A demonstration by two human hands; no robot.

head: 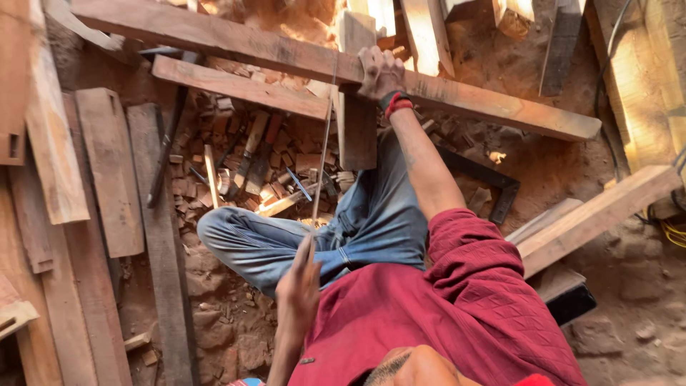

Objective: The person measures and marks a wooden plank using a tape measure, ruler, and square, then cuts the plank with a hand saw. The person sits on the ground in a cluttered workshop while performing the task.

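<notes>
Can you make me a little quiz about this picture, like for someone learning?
1. True or false: the right hand rests on the long plank.
2. What does the left hand grip? A) a thin blade B) a hammer C) a cup
3. What colour is the person's shirt?
Key: 1 true; 2 A; 3 red.

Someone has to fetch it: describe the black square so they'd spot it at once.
Find the long plank lying across the top. Below it, right of the outstretched arm, the square lies on the dirt: the only black, L-shaped piece among brown wood.
</notes>
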